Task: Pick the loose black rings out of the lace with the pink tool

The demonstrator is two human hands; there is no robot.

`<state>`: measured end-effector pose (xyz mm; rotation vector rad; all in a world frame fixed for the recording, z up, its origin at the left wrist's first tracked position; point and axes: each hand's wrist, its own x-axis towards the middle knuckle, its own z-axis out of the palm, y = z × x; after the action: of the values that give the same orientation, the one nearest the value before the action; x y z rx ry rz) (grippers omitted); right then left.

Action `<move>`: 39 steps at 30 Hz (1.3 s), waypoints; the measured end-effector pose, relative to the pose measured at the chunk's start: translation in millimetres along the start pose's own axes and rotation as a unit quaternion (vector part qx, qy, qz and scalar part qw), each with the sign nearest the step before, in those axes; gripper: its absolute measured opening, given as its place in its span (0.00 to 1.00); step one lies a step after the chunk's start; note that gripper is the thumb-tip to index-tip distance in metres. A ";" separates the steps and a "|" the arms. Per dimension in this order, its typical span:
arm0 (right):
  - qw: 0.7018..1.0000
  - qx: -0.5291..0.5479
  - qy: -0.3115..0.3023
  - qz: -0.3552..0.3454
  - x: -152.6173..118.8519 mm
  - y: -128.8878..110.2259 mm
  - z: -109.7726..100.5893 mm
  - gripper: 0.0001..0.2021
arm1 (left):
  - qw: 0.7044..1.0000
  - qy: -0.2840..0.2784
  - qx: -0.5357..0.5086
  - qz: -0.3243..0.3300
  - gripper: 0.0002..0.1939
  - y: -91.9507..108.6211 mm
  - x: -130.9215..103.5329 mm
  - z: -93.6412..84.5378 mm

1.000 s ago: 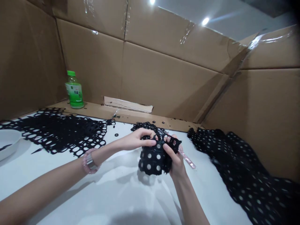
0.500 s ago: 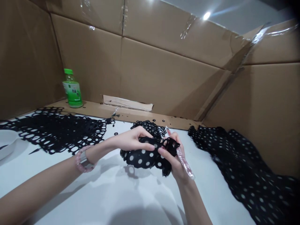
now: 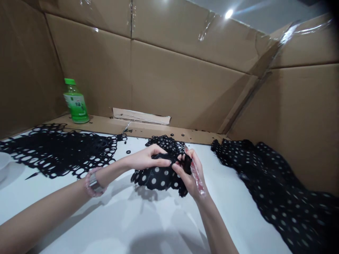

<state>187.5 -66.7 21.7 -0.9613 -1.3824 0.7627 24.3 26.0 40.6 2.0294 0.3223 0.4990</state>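
Observation:
Both hands hold a crumpled black sheet (image 3: 155,177) dotted with round pale spots, just above the white tabletop. My left hand (image 3: 149,157), with a pink bead bracelet at its wrist, pinches the sheet's upper edge between thumb and fingers. Close beside it, my right hand (image 3: 192,173) grips the bunched right end, its thumb near the left thumb. A slim clear tool with a reddish handle (image 3: 197,176) also lies in the right hand; its tip is too small to make out. Just behind the hands is a heap of black ring mesh (image 3: 169,144).
Black ring netting (image 3: 69,150) spreads at the left. A long dotted black sheet (image 3: 280,190) lies along the right. A green bottle (image 3: 76,106) stands at the back left, near a white bowl (image 3: 4,160). Small black rings (image 3: 128,152) are scattered. Cardboard walls (image 3: 169,81) enclose the table.
The view has shifted slightly. Both hands and the dotted sheet sit a little further left, and the sheet's top edge is folded differently between the fingers. The tool has tilted more upright.

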 end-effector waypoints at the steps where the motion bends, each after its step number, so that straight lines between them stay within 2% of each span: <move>1: 1.000 -0.018 0.000 -0.005 0.5 1.1 0.9 0.17 | 1.000 0.014 0.006 -0.005 0.18 -0.1 -0.5 0.8; 4: 0.998 -0.062 0.000 -0.020 1.5 3.0 2.1 0.16 | 1.000 0.027 0.010 -0.011 0.16 1.0 0.3 4.3; 6: 0.996 -0.082 0.008 -0.032 2.0 3.4 1.2 0.16 | 0.998 0.061 0.028 0.000 0.13 2.0 1.6 7.9; 8: 0.994 -0.094 0.029 -0.037 2.4 3.7 -0.3 0.16 | 0.982 0.164 0.093 0.029 0.13 3.2 2.1 12.2; 10: 0.994 -0.091 0.052 -0.031 2.6 4.1 -1.4 0.16 | 0.939 0.280 0.185 0.071 0.22 5.1 1.1 16.9; 11: 0.994 -0.086 0.062 -0.024 2.6 4.2 -1.7 0.16 | 0.921 0.306 0.223 0.096 0.22 6.2 0.3 19.2; 13: 0.994 -0.077 0.072 -0.016 2.3 4.0 -1.8 0.16 | 0.916 0.282 0.252 0.133 0.14 8.8 -1.4 23.5; 15: 0.995 -0.072 0.070 -0.023 1.9 2.6 -1.4 0.15 | 0.940 0.218 0.222 0.137 0.10 11.2 -2.3 27.1; 17: 0.996 -0.068 0.052 -0.035 1.5 0.2 -1.3 0.15 | 0.962 0.185 0.167 0.113 0.10 13.0 -2.0 28.7; 20: 0.998 -0.048 0.023 -0.037 1.3 -3.3 -2.3 0.15 | 0.975 0.173 0.110 0.087 0.12 15.2 -1.0 26.7; 23: 0.999 -0.026 0.010 -0.025 1.4 -3.7 -3.8 0.15 | 0.975 0.149 0.131 0.096 0.11 17.2 -1.4 24.5; 25: 0.999 -0.023 0.008 -0.025 1.6 -2.2 -4.1 0.15 | 0.967 0.154 0.176 0.106 0.11 17.6 -2.5 27.3; 30: 0.998 -0.045 0.022 -0.030 2.1 1.3 -2.1 0.13 | 0.943 0.240 0.213 0.093 0.12 12.0 -3.3 45.6; 35: 0.999 -0.034 0.027 -0.032 0.6 1.9 1.2 0.13 | 0.945 0.294 0.130 0.054 0.16 5.3 0.8 51.5; 39: 0.997 0.047 0.063 -0.008 -1.2 6.1 3.5 0.12 | 0.960 0.278 -0.012 0.019 0.17 1.6 8.5 43.5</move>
<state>184.5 -64.8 15.5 -0.9084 -1.2338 0.7352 52.4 -4.5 25.0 1.8440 0.6096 1.0940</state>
